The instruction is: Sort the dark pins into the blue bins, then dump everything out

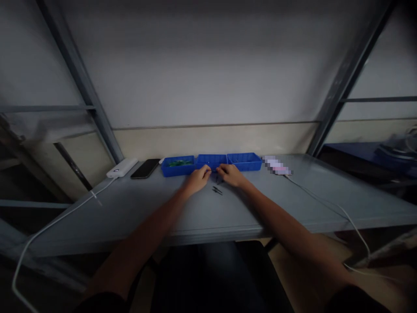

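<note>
Both hands are over the grey table, just in front of the middle blue bin [211, 159]. The fingers of my left hand [199, 178] are closed in a pinch, and what they hold is too small to make out. A short gap to the right, my right hand [230, 174] is also pinched, with a small dark item near its fingertips. Some small dark pieces [217, 190] lie on the table between and below the hands. The left blue bin [178, 172] contains green pieces. The right blue bin [244, 166] touches the middle one; its contents are unclear.
On the grey table [130, 217], a black phone [145, 168] and a white power bank [123, 168] with a cable stand left of the bins. Right of them lies a blurred-out device [276, 165] with a white cable [321, 198]. Metal frame posts rise at both sides.
</note>
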Tool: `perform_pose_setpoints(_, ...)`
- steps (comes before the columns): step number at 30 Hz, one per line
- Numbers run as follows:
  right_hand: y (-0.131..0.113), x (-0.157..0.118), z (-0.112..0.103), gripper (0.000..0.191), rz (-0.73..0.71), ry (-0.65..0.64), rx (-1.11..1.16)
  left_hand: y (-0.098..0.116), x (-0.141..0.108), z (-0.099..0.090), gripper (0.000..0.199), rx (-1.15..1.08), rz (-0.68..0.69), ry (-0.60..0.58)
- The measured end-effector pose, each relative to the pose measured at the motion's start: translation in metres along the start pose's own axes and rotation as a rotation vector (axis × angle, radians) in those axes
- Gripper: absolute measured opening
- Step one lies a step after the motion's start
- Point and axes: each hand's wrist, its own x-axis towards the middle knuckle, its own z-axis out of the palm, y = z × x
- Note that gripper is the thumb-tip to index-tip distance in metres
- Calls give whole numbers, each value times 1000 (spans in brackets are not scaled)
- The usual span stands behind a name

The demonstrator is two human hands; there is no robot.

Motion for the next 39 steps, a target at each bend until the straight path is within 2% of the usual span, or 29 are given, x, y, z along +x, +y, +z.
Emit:
perform_pose_setpoints(13,-4,-1,-2,30,21,-25,-9,-1,2,1,28,6,-44,-34)
perform_pose_setpoints(20,-1,0,0,29,14,-3,-15,-3,1,3,16,-16,-12,32)
perform_pose_setpoints(28,-1,0,-1,28,4,24,2,-4,0,4,18,47,-10,18)
perform_pose_setpoints(35,-3,-1,1,24,54,79,80,-3,3,0,23,18,-26,91)
perform_pose_setpoints(39,-2,-2,3,23,22,59,92,-1,3,-1,25,-66,-5,22)
